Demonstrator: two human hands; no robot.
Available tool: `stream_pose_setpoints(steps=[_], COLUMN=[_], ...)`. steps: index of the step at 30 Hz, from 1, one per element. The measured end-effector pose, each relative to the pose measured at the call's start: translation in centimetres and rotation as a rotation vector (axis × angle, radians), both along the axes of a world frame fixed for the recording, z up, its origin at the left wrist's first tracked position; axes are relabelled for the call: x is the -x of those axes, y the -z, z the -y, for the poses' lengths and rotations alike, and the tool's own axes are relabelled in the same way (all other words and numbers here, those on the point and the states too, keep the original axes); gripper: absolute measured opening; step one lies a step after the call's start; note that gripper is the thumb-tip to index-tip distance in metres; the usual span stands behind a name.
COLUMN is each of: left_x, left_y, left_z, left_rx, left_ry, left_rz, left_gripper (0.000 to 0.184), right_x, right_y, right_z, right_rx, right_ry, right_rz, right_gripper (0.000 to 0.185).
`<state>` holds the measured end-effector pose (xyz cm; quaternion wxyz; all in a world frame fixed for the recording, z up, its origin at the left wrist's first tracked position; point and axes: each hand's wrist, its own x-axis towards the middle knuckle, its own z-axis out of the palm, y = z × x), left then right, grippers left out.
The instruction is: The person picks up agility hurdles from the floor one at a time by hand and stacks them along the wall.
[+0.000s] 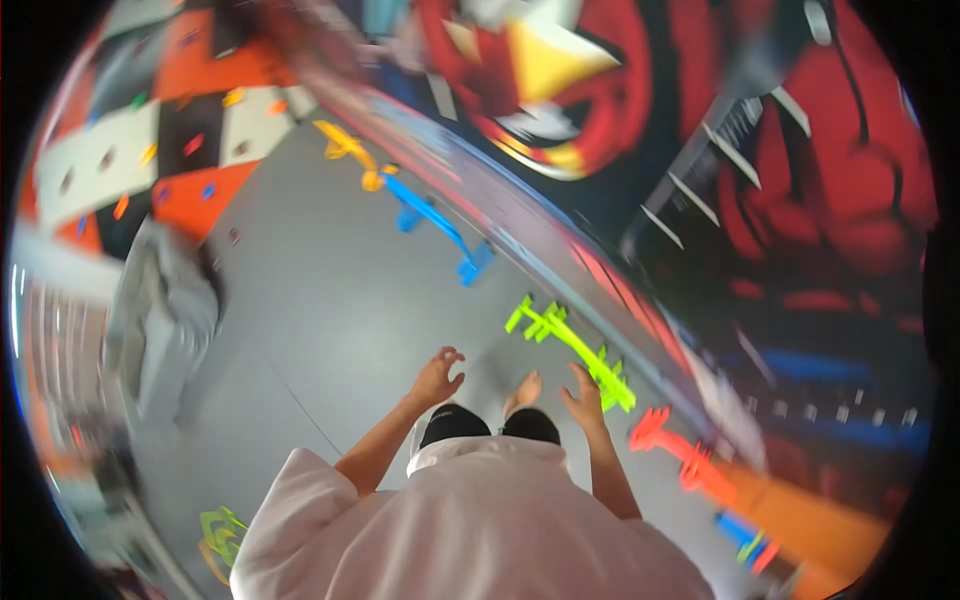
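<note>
My left hand (437, 377) is held out over the grey floor (310, 290), its fingers apart and curved, with nothing in it. My right hand (583, 396) hangs beside the green plastic piece (572, 345), thumb and fingers spread and nothing held; whether it touches the piece I cannot tell. Between my hands a bare foot (523, 391) shows below black shorts (530, 425). Further up, a blue piece (430, 220) and a yellow-orange piece (347, 146) lie along the wall. A red piece (685, 450) is to the right of my right hand.
A painted wall (620, 250) runs diagonally along the right. Grey padded furniture (165, 310) stands at the left, near a climbing wall (100, 160) with coloured holds. Thin green and orange pieces (222, 535) lie at the lower left. An orange block (810, 520) is at the lower right.
</note>
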<state>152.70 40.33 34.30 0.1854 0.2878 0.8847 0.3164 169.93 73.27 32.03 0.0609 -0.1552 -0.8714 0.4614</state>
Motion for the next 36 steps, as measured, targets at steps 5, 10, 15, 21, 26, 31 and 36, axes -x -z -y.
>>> stream_pose_setpoints(steps=[5, 10, 15, 21, 26, 31, 36], left_x=[-3.5, -13.5, -25.0, -38.0, -50.1, -57.7, -62.4], left_y=[-9.6, -12.5, -13.3, -17.3, -18.8, -17.9, -15.1], left_z=[8.2, 17.5, 26.5, 36.5, 38.7, 35.4, 34.2], left_rx=[-0.169, -0.373, -0.461, -0.532, -0.471, -0.639, -0.863], left_ry=[-0.36, -0.649, -0.904, -1.396, -1.865, -2.323, -2.655], left_rz=[0.038, 0.1, 0.189, 0.035, -0.285, -0.599, -0.668], left_gripper=[0.025, 0.024, 0.024, 0.025, 0.022, 0.015, 0.012], right_x=[7.9, 10.9, 9.2, 6.2, 1.7, -2.8, -6.3], right_y=[-8.9, -13.9, -20.1, -21.7, -23.6, -25.4, -20.7], right_z=[3.7, 15.4, 31.7, 48.8, 61.8, 73.5, 85.6], right_rx=[-0.016, 0.023, 0.057, 0.122, 0.091, 0.02, -0.01], right_ry=[-0.24, -0.623, -0.953, -1.555, -1.987, -2.317, -2.478], right_rz=[0.021, -0.009, 0.159, 0.199, 0.333, 0.351, 0.477], right_gripper=[0.049, 0.037, 0.03, 0.025, 0.023, 0.019, 0.032])
